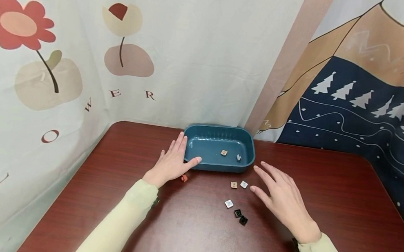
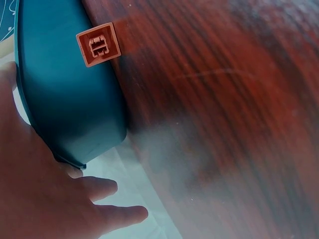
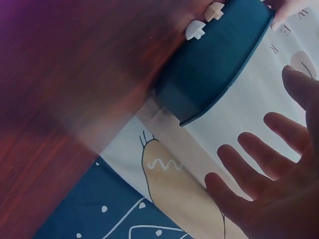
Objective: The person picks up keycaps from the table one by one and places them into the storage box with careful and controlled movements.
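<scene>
I see the blue basin (image 1: 217, 168) between the hands, its long axis from left to right; the spread left hand (image 1: 171, 162), nearer, touches its left rim; the loosely spread right hand (image 1: 285, 195) is apart.

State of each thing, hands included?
Teal basin: upright, two keycaps inside.
Left hand: extended, touching the basin's left end.
Right hand: extended, empty, apart from the basin.
Orange keycap: on the table, hollow underside showing.
Outer beige keycap: loose on the table.
White keycaps: two, loose, apart.
Black keycaps: two, loose, close together.
</scene>
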Demonstrator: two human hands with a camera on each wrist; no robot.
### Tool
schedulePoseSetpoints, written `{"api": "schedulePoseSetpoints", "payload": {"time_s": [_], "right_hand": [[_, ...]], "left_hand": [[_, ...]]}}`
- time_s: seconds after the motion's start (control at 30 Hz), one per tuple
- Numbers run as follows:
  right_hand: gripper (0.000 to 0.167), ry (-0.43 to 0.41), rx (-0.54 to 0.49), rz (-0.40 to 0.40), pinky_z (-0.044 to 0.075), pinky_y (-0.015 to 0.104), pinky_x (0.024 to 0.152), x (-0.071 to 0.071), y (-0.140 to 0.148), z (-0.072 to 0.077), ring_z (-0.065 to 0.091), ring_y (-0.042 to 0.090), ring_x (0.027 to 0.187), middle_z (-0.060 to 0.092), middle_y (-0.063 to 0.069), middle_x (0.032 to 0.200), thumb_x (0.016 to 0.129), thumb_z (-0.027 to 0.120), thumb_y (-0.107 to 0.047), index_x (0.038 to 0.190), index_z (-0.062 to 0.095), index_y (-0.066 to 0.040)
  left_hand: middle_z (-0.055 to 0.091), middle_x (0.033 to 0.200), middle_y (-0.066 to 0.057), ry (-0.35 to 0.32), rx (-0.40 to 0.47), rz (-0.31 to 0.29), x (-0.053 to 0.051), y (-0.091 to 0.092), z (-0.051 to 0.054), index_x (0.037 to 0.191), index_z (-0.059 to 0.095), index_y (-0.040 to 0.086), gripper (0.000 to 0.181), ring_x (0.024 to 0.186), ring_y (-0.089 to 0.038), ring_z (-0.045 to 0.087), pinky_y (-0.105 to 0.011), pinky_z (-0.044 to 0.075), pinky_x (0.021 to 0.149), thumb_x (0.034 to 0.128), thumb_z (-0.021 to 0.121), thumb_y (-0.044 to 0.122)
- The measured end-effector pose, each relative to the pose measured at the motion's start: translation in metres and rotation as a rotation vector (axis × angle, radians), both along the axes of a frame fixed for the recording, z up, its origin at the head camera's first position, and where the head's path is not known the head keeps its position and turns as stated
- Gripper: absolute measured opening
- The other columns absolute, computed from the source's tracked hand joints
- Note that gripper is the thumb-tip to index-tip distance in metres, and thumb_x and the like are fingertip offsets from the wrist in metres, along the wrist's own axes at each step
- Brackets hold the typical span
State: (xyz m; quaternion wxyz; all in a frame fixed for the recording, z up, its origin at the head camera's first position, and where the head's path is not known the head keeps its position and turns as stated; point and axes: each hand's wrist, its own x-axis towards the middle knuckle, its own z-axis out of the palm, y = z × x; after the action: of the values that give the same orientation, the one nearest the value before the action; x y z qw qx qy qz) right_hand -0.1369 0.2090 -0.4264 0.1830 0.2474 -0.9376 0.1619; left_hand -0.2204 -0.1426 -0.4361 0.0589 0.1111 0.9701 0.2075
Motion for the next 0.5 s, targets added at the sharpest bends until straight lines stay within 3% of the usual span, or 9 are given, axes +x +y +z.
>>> {"api": "schedulePoseSetpoints", "payload": {"time_s": [0.5], "right_hand": [[0.057, -0.079, 0.107, 0.055, 0.05, 0.061, 0.096, 0.0, -0.002, -0.013, 0.063, 0.037, 0.123, 0.06, 0.015, 0.142, 0.09, 0.082, -0.036, 0.139, 0.067, -0.011]], "left_hand": [[-0.006, 0.174, -0.007, 0.008, 0.001, 0.003, 0.0, -0.001, 0.0, 0.167, 0.004, 0.007, 0.105, 0.158, -0.04, 0.012, -0.071, 0.018, 0.118, 0.0975, 0.042, 0.076]]}}
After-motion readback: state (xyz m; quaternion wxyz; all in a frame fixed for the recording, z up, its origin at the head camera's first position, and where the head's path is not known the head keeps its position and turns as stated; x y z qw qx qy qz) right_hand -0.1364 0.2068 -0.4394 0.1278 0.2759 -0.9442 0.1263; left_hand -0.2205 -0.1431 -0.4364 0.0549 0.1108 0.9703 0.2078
